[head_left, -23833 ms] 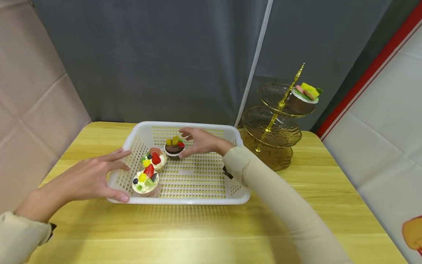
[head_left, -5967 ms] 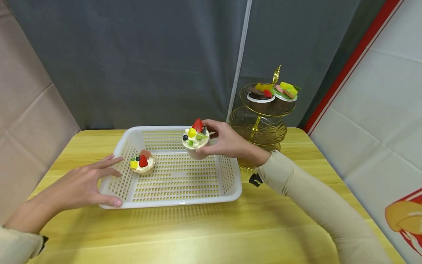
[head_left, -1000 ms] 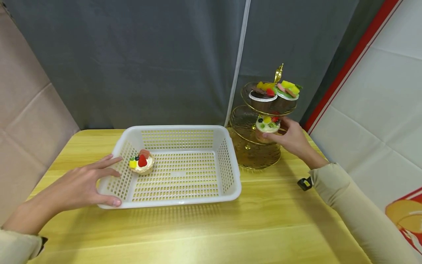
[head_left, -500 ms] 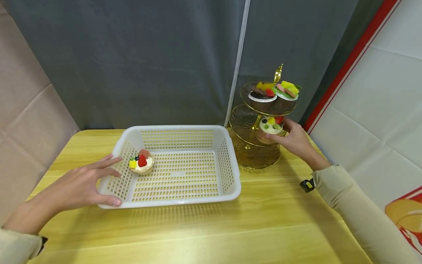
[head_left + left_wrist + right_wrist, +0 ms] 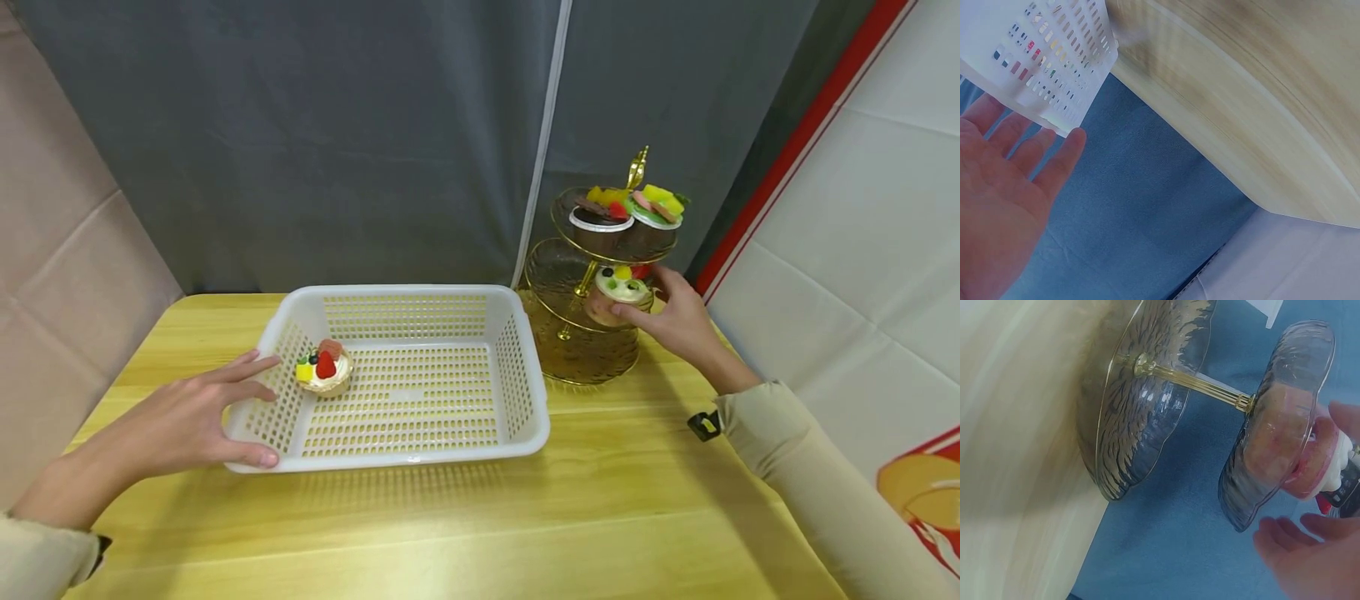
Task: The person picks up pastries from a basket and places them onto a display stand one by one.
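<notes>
My right hand (image 5: 672, 321) pinches a cream-topped fruit cupcake (image 5: 603, 306) between thumb and fingers on the middle tier of a glass stand (image 5: 555, 287) with a gold post. Through the clear tier in the right wrist view, the cupcake's pink cup (image 5: 1279, 434) shows, standing on the tier with the thumb on one side. My left hand (image 5: 183, 417) rests with spread fingers against the left end of a white perforated basket (image 5: 412, 459); its fingertips meet the rim in the left wrist view. A fruit tart (image 5: 327, 371) sits at the basket's left side.
Two brown-cupped cupcakes occupy the stand's top tier: a chocolate one (image 5: 600, 229) and a green-topped one (image 5: 656, 221). The stand is on the wooden table (image 5: 480, 533), right of the basket. A grey curtain (image 5: 337, 150) hangs behind, and a white wall panel (image 5: 847, 275) borders the right.
Over the last second, my right hand and the cream-topped cupcake have shifted slightly right on the middle tier. Earlier it was held over the basket. The left hand stays put.
</notes>
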The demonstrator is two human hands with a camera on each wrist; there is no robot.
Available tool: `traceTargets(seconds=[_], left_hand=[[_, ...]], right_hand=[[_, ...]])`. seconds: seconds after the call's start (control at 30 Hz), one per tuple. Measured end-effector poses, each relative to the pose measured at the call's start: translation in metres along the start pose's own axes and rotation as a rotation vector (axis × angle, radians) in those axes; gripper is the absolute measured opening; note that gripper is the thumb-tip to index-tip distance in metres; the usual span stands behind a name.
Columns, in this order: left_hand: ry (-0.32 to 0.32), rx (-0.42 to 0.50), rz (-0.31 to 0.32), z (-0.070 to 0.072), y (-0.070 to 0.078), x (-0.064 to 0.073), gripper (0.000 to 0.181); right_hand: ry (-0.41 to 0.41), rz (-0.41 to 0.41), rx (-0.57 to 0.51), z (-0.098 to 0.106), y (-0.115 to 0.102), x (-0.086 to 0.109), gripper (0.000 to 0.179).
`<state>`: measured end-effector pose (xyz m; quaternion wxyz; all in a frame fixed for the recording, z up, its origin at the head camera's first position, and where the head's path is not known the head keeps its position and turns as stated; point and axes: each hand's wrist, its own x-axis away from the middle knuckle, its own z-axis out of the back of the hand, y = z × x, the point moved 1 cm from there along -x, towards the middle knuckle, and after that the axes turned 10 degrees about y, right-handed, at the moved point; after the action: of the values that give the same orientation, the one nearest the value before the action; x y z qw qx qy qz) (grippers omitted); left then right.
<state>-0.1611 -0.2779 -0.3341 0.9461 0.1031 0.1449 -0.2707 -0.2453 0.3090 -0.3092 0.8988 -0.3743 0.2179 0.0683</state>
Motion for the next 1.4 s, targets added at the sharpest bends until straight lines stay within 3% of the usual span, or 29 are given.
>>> traceTargets(seconds=[0.33,0.67,0.9,1.17,1.4], left_hand=[[-0.011,-0.005,0.006,0.002,0.001,-0.001,0.076],[-0.004,-0.006,-0.002,0.001,0.0,-0.001,0.076],[-0.004,-0.006,-0.002,0.0,0.001,-0.001,0.075],[-0.002,-0.005,-0.002,0.0,0.001,-0.001,0.075],[-0.011,-0.004,0.006,0.001,0.0,0.0,0.075]], right_hand=[[0.237,0.182,0.032,0.0,-0.004,0.011,0.066],[0.316,0.384,0.079,-0.007,-0.015,0.017,0.053],[0.318,0.482,0.085,-0.016,-0.026,0.021,0.05],[0.26,0.518,0.056,-0.028,-0.04,0.025,0.049],[0.174,0.519,0.001,-0.044,-0.053,0.023,0.058]])
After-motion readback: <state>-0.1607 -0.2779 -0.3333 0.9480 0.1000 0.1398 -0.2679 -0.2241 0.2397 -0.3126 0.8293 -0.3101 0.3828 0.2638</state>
